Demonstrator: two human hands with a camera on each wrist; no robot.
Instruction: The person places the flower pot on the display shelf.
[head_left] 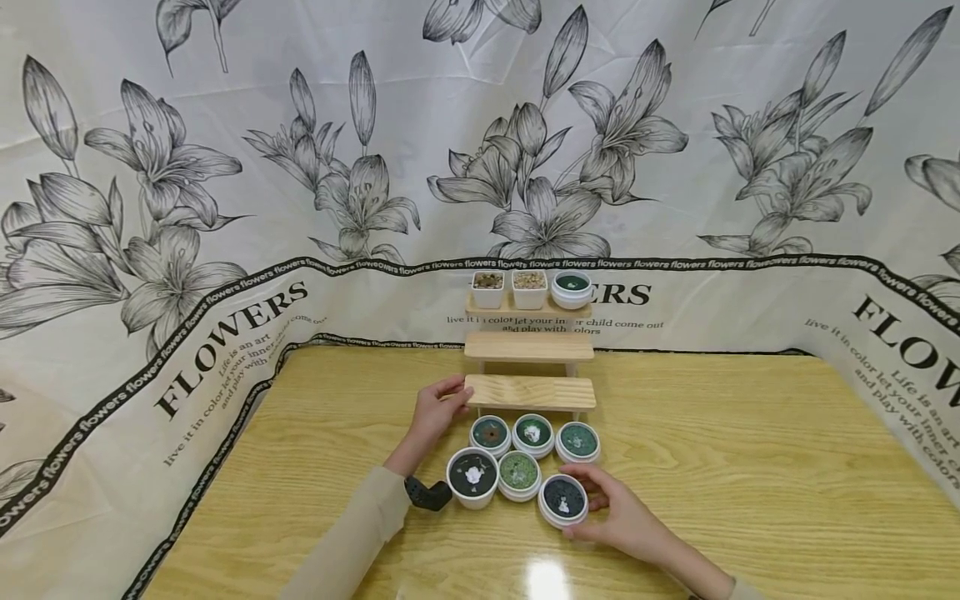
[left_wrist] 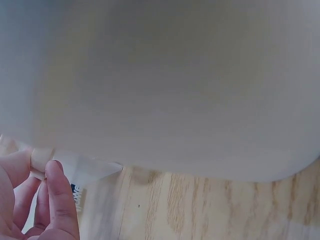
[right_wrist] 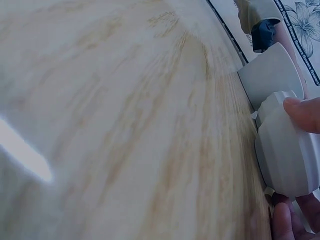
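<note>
My left hand [head_left: 438, 408] holds the left end of the lowest wooden tier of a stepped stand [head_left: 531, 392]. Up close in the left wrist view, the fingertips of that hand [left_wrist: 52, 200] pinch the rounded wooden end. With thumb and fingers on its two sides, my right hand [head_left: 611, 510] grips a round white pot [head_left: 564, 498] with dark filling and a white patch, at the front right of the pot group. The right wrist view shows the ribbed side of this pot [right_wrist: 282, 150] low at the tabletop, a thumb [right_wrist: 305, 114] above and fingertips beneath.
Several round white pots with green or dark filling, such as a larger pot [head_left: 472, 479] and a light green pot [head_left: 519, 475], stand before the stand. Its top tier bears two square pots [head_left: 529, 290] and a round pot [head_left: 572, 292]. A flower-printed cloth [head_left: 360, 308] encloses the table [head_left: 735, 433].
</note>
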